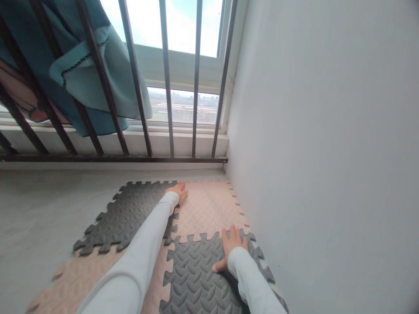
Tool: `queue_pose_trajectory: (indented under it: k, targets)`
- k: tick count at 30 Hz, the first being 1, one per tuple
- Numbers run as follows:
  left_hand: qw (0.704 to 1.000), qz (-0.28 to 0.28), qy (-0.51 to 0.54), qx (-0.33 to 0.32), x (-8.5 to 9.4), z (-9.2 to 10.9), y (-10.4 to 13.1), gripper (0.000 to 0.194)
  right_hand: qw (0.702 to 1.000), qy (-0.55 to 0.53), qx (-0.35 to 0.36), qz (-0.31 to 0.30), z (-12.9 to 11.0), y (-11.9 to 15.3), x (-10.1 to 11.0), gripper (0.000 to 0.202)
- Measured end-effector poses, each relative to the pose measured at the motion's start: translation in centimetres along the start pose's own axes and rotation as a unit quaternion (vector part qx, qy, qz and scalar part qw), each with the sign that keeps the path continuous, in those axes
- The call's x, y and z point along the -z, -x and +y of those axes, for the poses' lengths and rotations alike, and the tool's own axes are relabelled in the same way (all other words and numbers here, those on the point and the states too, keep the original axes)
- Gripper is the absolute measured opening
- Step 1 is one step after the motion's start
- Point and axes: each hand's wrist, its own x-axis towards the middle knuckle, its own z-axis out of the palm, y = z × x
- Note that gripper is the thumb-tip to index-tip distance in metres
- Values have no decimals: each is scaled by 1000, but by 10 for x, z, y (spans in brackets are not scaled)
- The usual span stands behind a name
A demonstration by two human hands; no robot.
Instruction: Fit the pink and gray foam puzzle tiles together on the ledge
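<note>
Right hand (230,250) flat on near grey foam tile (196,279), fingers (233,235) spread, tips at its seam with the pink tile (209,209). Left hand (177,191) farther out, pressed on the joint between far grey tile (131,213) and pink tile; fingers together, gripping nothing. Tiles lie interlocked on the floor (39,209) by the wall (327,152). Beyond: window bars (166,83), teal cloth (98,74).

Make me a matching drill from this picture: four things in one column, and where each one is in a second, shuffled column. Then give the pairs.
Things:
1. left hand
2. right hand
3. teal cloth
4. pink tile

Places:
A. draped over the window bars
B. flat on the near grey tile, by the wall
C. on the seam between the far grey tile and a pink tile
D. in the corner below the window

Pairs: 1-C, 2-B, 3-A, 4-D
</note>
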Motion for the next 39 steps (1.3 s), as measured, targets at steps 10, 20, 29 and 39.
queue_pose_trajectory:
  k: [10, 20, 29, 39]
  targets:
    - [986, -19, -37, -159, -26, -43, 145, 49, 999, 27, -36, -20, -12, 6, 13, 128]
    - [994, -11, -30, -105, -63, -30, 224, 54, 998, 37, -46, -8, -13, 3, 12, 119]
    - [997, -10, -27, -73, -63, -23, 225, 55, 999, 15, -42, 25, -10, 9, 12, 110]
    - [998, 4, -68, -17, -51, -30, 228, 61, 994, -38, -62, 78, -74, 115, -36, 73]
